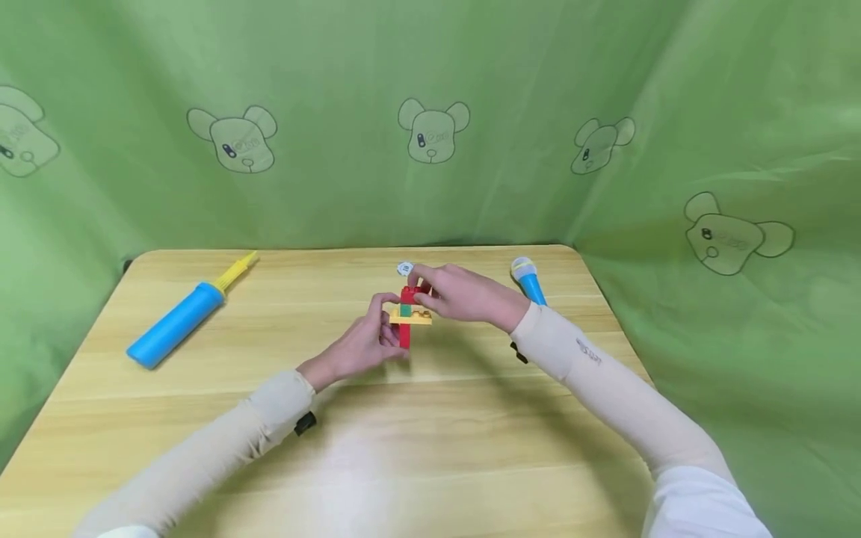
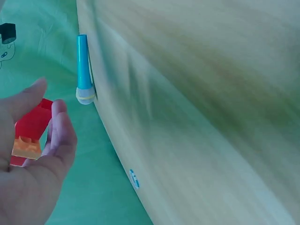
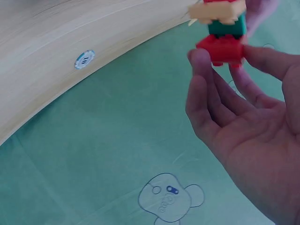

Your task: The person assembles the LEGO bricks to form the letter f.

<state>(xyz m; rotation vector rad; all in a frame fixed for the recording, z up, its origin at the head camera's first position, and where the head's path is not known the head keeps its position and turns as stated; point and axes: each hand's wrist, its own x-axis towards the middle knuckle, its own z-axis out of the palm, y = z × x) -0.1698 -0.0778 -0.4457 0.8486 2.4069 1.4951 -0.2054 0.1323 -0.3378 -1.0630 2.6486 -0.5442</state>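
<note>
Both hands hold a small stack of toy building bricks above the middle of the table. My left hand (image 1: 363, 344) grips the lower red brick (image 1: 404, 336) between thumb and fingers. Over that brick lies a flat yellow-orange plate (image 1: 420, 317), and a green brick (image 3: 227, 27) sits on it. A red brick (image 3: 220, 49) with studs tops the stack, pinched by the thumb and fingers of my right hand (image 1: 464, 294). In the left wrist view, the left hand (image 2: 42, 150) partly hides the bricks.
A blue pump with a yellow nozzle (image 1: 176, 324) lies at the table's left. A blue toy microphone (image 1: 530, 282) rests at the back right, partly behind the right forearm. A round white-and-blue token (image 1: 404, 268) lies near the far edge. Green curtain (image 1: 336, 202) surrounds the wooden table (image 1: 430, 463).
</note>
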